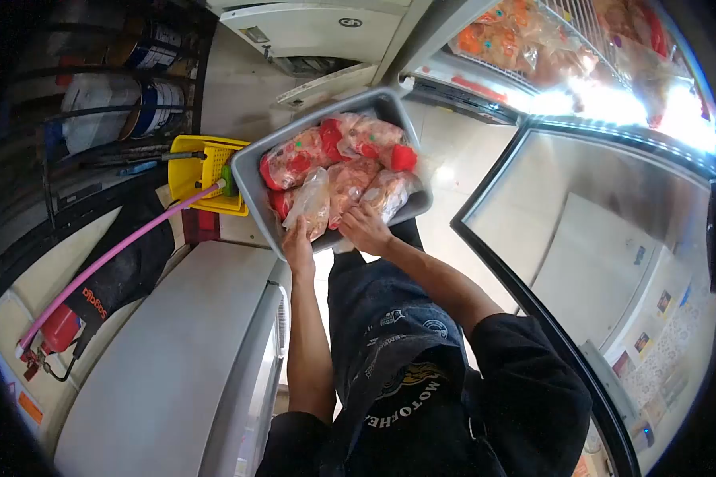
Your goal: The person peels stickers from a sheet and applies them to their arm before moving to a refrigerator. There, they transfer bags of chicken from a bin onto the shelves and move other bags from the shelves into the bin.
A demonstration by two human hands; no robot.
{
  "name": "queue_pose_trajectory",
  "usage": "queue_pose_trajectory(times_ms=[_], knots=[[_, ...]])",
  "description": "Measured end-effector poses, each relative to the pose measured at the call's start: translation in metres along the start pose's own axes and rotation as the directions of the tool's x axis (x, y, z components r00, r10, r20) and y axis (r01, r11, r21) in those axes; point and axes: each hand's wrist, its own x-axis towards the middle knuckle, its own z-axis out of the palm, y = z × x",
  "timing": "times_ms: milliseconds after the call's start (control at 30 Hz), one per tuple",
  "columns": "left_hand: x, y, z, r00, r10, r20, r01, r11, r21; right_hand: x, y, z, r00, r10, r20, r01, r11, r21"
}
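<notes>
A grey plastic tub point(250, 171) holds several clear plastic bags of reddish meat, some with red patches. My left hand point(298, 248) is at the tub's near left side, closed on the lower end of a clear bag with pale contents point(312, 203). My right hand point(364, 229) is over the near rim, its fingers curled on the lower end of a bag of reddish meat point(352, 184). Beside that hand lies another filled bag point(390, 195). The undersides of the bags and some fingertips are hidden.
At right, a glass fridge door point(597, 238) stands open below lit shelves of bagged meat point(525, 36). A yellow mop bucket point(187, 171) with a pink handle point(111, 254) is left of the tub. A grey-topped cabinet point(167, 342) and fire extinguisher point(60, 327) are at left.
</notes>
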Motion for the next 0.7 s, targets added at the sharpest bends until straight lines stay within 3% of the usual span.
queue_pose_trajectory(times_ms=[67,167,200,300,333,367,433,467,500,567,600,633,667,700], knots=[[-0.004,0.005,0.000,1.000,0.007,-0.008,-0.007,1.000,-0.004,-0.001,0.003,0.000,0.982,-0.013,-0.190,0.020,0.999,0.035],[0.005,0.008,0.004,0.999,0.042,-0.009,-0.041,0.995,0.089,-0.012,0.022,-0.050,0.950,-0.034,-0.310,0.026,0.999,-0.030],[0.003,0.007,0.003,0.999,0.047,-0.017,-0.044,0.989,0.139,-0.023,0.031,-0.058,0.971,0.032,-0.236,-0.033,0.999,0.002],[0.001,0.010,0.004,0.999,0.044,0.018,-0.048,0.968,0.245,-0.039,0.053,-0.103,0.923,0.220,-0.315,-0.149,0.961,0.234],[0.006,0.003,-0.002,0.995,0.056,0.083,-0.074,0.967,0.244,-0.032,0.043,-0.142,0.942,0.208,-0.264,-0.185,0.977,0.110],[0.003,0.003,-0.002,0.966,0.247,0.071,-0.257,0.917,0.307,-0.029,0.034,-0.163,0.878,0.392,-0.273,-0.323,0.908,0.265],[-0.010,0.010,0.007,0.801,0.590,0.102,-0.568,0.696,0.439,-0.025,0.021,-0.195,0.663,0.723,-0.194,-0.536,0.640,0.551],[-0.024,0.021,0.010,0.752,0.653,0.085,-0.588,0.607,0.535,-0.020,0.019,-0.224,0.605,0.785,-0.136,-0.595,0.559,0.577],[-0.034,0.031,0.016,0.761,0.640,0.105,-0.616,0.662,0.427,-0.014,0.018,-0.256,0.537,0.841,-0.071,-0.655,0.468,0.593],[-0.053,0.048,0.029,0.786,0.600,0.150,-0.619,0.760,0.198,0.000,0.027,-0.310,0.299,0.943,0.146,-0.740,0.132,0.659],[-0.057,0.055,0.035,0.827,0.481,0.293,-0.486,0.872,-0.060,-0.006,0.047,-0.302,0.311,0.921,0.236,-0.542,-0.032,0.839],[-0.061,0.063,0.038,0.807,0.382,0.451,-0.279,0.918,-0.280,-0.012,0.062,-0.293,0.349,0.883,0.314,-0.299,-0.213,0.930],[-0.060,0.073,0.042,0.727,0.328,0.604,-0.032,0.894,-0.447,-0.006,0.065,-0.293,0.336,0.866,0.369,-0.148,-0.338,0.929],[-0.057,0.081,0.044,0.600,0.310,0.738,0.239,0.811,-0.535,-0.003,0.073,-0.287,0.307,0.859,0.410,-0.105,-0.398,0.911]])
